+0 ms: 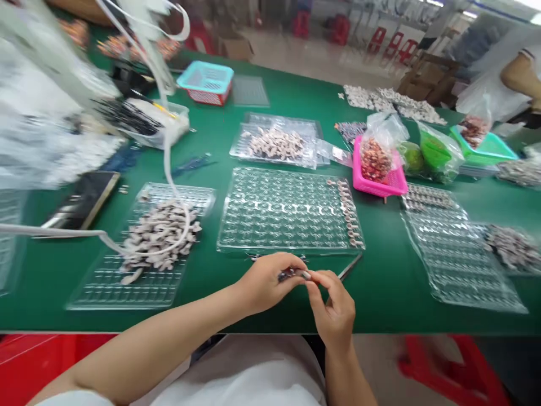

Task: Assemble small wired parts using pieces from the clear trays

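Observation:
Between thumb and fingers, my left hand [268, 282] holds a small dark part [289, 274] with a light end. The fingertips of my right hand [333, 307] are pinched at that light end, touching it beside my left fingertips. Both hands are just in front of a clear plastic tray [291, 242] with rows of pockets. Small pale pieces form a column [349, 214] at the tray's right side, and white pieces lie in a row across its middle. A thin metal tool [350, 266] lies behind my right hand.
Left stands a tray with a heap of pale pieces [163, 234], crossed by a white cable [168, 152], and a phone [82, 200]. Farther back are another pale pile [276, 142], a blue basket [205, 76] and a pink basket [378, 183]. A person's arm [522, 76] shows far right.

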### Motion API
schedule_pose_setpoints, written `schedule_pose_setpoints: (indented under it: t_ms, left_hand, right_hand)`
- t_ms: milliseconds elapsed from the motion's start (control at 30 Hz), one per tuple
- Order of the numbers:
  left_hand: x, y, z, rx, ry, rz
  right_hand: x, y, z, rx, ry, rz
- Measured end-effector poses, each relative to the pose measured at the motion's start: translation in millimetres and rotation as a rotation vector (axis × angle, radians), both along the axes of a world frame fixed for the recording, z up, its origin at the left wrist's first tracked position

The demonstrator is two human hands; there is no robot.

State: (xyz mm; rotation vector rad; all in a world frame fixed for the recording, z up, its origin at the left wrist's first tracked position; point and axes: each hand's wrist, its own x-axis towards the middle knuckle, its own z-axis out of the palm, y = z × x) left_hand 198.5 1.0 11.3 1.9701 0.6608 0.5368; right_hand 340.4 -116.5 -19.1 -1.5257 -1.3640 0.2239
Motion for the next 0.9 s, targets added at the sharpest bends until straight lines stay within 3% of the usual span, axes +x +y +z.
schedule_pose_setpoints:
  t_ms: [200,300,467,600,667,733,800,900]
  left_hand:
    - [-22.1,18.6,27.8,0.235,0.038,0.078]
    - [-54.5,34.6,38.5,0.379,0.138,0.248]
    - [-129.5,70.5,33.0,0.625,0.498,0.585]
    - [-167.5,90.1,24.2,0.705,0.639,0.643]
    - [-162.9,96.1,20.3,0.744,0.605,0.605]
    - [-138.3,100.8,17.1,0.8,0.547,0.514]
    - [-95.7,103.2,16.2,0.815,0.484,0.363]
    - [-11.3,104.7,19.0,0.712,0.45,0.086]
  right_hand:
    - [6.9,-1.2,-4.3,-0.069,-0.062,-0.037]
    - [8.2,-2.1,-5.2,-0.07,-0.093,-0.057]
    - [8.3,-1.1,-7.3,-0.023,-0.1,-0.02]
    - [5.4,2.7,-7.4,0.042,-0.079,0.025]
    - [2.5,3.7,-5.6,0.081,-0.064,0.03]
    - [-0.6,4.5,-3.7,0.097,-0.046,0.041]
    - [-2.8,5.3,-3.1,0.093,-0.026,0.052]
    - [-4.3,4.7,-5.1,0.089,-0.018,0.049]
